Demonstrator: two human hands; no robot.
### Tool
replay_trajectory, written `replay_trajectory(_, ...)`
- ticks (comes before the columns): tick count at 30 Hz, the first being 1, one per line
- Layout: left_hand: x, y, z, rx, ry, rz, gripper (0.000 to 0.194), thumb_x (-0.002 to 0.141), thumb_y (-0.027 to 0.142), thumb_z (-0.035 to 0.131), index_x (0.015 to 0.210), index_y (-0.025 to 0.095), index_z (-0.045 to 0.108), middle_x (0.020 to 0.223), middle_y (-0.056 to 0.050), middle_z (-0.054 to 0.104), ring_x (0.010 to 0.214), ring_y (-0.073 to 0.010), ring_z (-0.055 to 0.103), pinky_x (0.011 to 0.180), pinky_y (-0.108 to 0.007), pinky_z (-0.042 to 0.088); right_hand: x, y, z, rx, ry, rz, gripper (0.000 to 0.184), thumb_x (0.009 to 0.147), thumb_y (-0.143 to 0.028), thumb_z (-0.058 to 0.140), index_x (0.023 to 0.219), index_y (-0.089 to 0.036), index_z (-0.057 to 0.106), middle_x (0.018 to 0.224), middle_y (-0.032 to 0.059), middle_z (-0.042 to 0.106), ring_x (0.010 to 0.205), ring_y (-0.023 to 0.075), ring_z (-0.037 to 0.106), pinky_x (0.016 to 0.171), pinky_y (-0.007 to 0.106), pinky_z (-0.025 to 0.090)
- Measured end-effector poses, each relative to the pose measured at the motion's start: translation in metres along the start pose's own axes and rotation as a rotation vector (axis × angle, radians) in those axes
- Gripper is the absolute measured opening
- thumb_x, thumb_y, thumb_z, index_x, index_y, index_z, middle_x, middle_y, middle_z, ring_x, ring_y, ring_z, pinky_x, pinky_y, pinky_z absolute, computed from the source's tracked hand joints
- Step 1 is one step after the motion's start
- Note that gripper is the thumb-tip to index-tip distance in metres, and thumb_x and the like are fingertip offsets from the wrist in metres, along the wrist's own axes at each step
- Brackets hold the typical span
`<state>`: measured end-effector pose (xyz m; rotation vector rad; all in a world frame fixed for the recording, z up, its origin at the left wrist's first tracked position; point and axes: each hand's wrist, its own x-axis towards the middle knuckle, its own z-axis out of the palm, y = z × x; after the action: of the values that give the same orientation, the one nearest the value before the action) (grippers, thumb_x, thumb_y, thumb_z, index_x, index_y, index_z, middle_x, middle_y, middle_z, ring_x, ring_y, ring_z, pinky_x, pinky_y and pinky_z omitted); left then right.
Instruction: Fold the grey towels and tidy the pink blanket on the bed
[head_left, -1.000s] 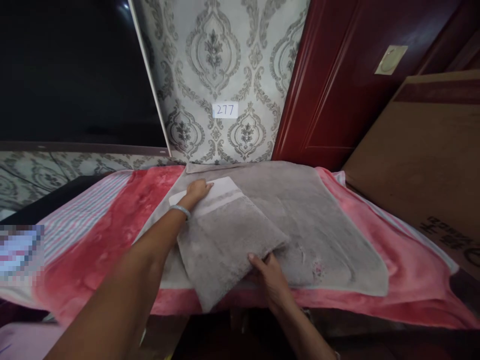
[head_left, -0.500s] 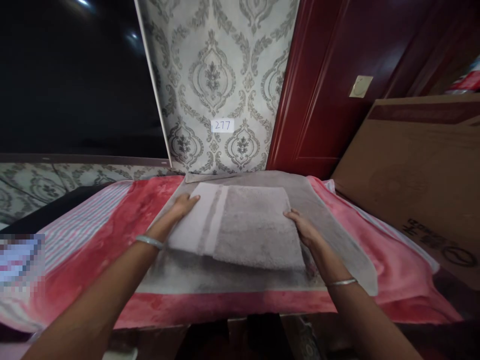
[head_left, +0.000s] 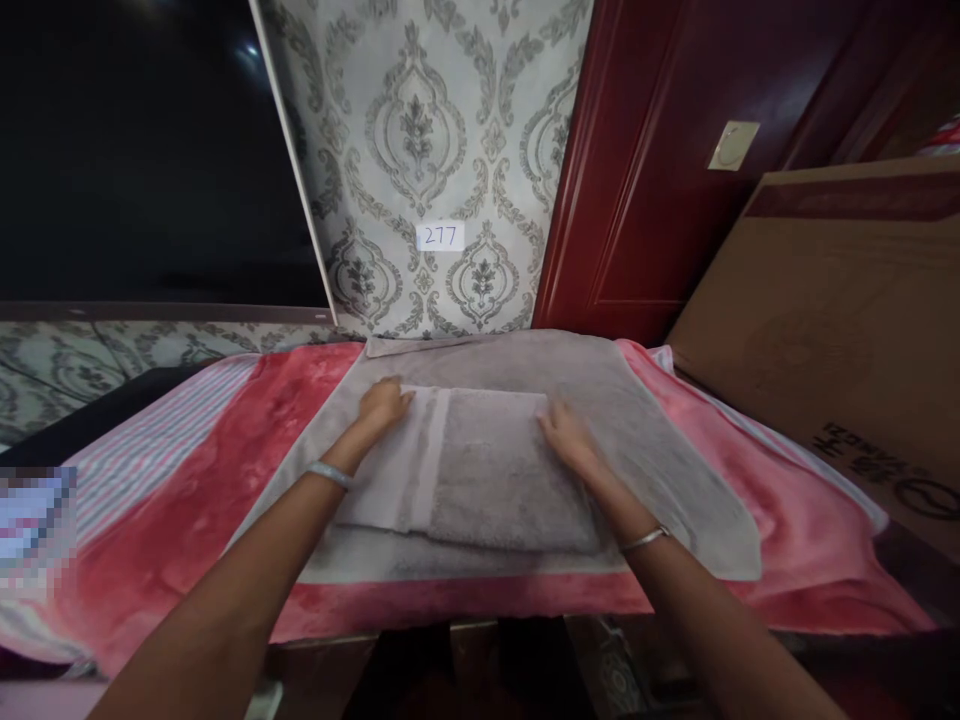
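Note:
A folded grey towel point(head_left: 514, 480) with a pale end and a light stripe lies on a larger grey cloth point(head_left: 697, 490). My left hand point(head_left: 385, 405) is closed at the towel's far left corner, the thumb lying along its edge. On the far right corner, my right hand point(head_left: 570, 435) touches the towel or hovers just over it; motion smears its fingers, so their grip is unclear. Both wrists wear bangles.
Red-pink cloth point(head_left: 292, 430) and a striped cloth point(head_left: 172, 410) spread beneath. A large dark screen point(head_left: 142, 150) stands at the left, a cardboard box point(head_left: 847, 320) at the right. Behind is a patterned wall point(head_left: 420, 130) with a paper marked 277 point(head_left: 440, 236).
The towel has swung from a slant to straight across and come down onto the grey cloth. My right hand has moved from its near edge to its far right corner.

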<state>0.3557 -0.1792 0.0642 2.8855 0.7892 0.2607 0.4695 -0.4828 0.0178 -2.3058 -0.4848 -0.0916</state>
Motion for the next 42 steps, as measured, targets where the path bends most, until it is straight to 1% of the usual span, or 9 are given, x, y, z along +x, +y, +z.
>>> replay_trajectory(2,0.006,0.026,0.007,0.012,0.027,0.087,0.054,0.098,0.042,0.042,0.147,0.018,0.05,0.157,-0.015,0.047,0.146,-0.0292,0.042,0.118,-0.043,0.035,0.006,-0.033,0.018,-0.171,-0.055,-0.144,0.061,0.098,-0.034,0.049,0.154,-0.011,0.044,0.157,0.0191,0.043,0.147,0.0329,0.036,0.12,0.046,0.028)
replay_trajectory(5,0.004,0.049,0.034,0.063,0.009,0.181,0.056,0.1,0.047,0.036,0.15,0.026,0.047,0.164,-0.01,0.037,0.154,-0.033,0.025,0.124,-0.057,0.021,0.008,-0.06,0.05,-0.316,-0.087,-0.218,0.059,0.103,-0.04,0.042,0.157,-0.019,0.04,0.163,0.0143,0.035,0.152,0.0323,0.024,0.121,0.054,0.021)
replay_trajectory(10,-0.005,0.045,0.069,0.123,-0.071,0.193,0.06,0.102,0.051,0.025,0.157,0.031,0.039,0.167,-0.009,0.033,0.154,-0.0372,0.024,0.121,-0.065,0.02,0.002,-0.047,0.08,-0.402,-0.173,-0.208,0.061,0.104,-0.047,0.041,0.158,-0.02,0.039,0.166,0.012,0.03,0.154,0.0323,0.02,0.122,0.055,0.014)
replay_trajectory(16,-0.001,0.044,0.065,0.144,-0.07,0.205,0.062,0.102,0.05,0.023,0.158,0.028,0.038,0.167,-0.011,0.032,0.154,-0.0385,0.023,0.12,-0.066,0.02,0.008,-0.041,0.079,-0.39,-0.188,-0.182,0.061,0.105,-0.049,0.036,0.158,-0.019,0.039,0.167,0.0105,0.028,0.154,0.0301,0.019,0.122,0.053,0.015)
replay_trajectory(21,0.001,0.045,0.066,0.122,-0.075,0.187,0.062,0.101,0.052,0.024,0.158,0.031,0.037,0.167,-0.009,0.031,0.154,-0.0377,0.024,0.12,-0.065,0.02,0.019,-0.026,0.064,-0.432,-0.183,-0.086,0.062,0.105,-0.046,0.035,0.158,-0.012,0.038,0.166,0.0139,0.028,0.154,0.0267,0.02,0.123,0.045,0.015)
replay_trajectory(26,-0.001,0.046,0.066,0.093,-0.048,0.2,0.062,0.101,0.051,0.024,0.157,0.03,0.039,0.166,-0.009,0.034,0.154,-0.0371,0.024,0.121,-0.064,0.019,0.016,-0.002,0.041,-0.442,-0.168,0.023,0.065,0.105,-0.046,0.036,0.161,-0.012,0.032,0.168,0.0135,0.021,0.156,0.0303,0.014,0.123,0.053,0.016)
replay_trajectory(31,-0.002,0.046,0.065,0.059,-0.065,0.193,0.062,0.101,0.051,0.023,0.157,0.029,0.039,0.167,-0.009,0.033,0.154,-0.0369,0.024,0.122,-0.063,0.018,-0.001,0.019,0.023,-0.243,-0.177,0.103,0.072,0.098,-0.039,0.048,0.161,-0.008,0.031,0.169,0.0144,0.015,0.154,0.0318,0.022,0.123,0.046,0.025)
replay_trajectory(37,-0.002,0.043,0.062,-0.003,-0.062,0.216,0.058,0.102,0.048,0.026,0.154,0.029,0.043,0.166,-0.008,0.034,0.154,-0.035,0.024,0.122,-0.061,0.017,-0.046,0.06,0.009,0.39,-0.042,0.142,0.083,0.084,-0.039,0.063,0.16,-0.018,0.036,0.151,0.0125,0.053,0.14,0.0293,0.048,0.117,0.046,0.038)
replay_trajectory(42,-0.014,0.02,0.048,-0.08,-0.1,0.134,0.057,0.098,0.045,0.044,0.151,0.024,0.047,0.161,-0.014,0.04,0.151,-0.035,0.03,0.121,-0.057,0.024,-0.066,0.081,0.004,0.743,-0.017,0.283,0.085,0.074,-0.05,0.073,0.149,-0.016,0.052,0.14,0.0157,0.062,0.126,0.0298,0.06,0.11,0.043,0.045)
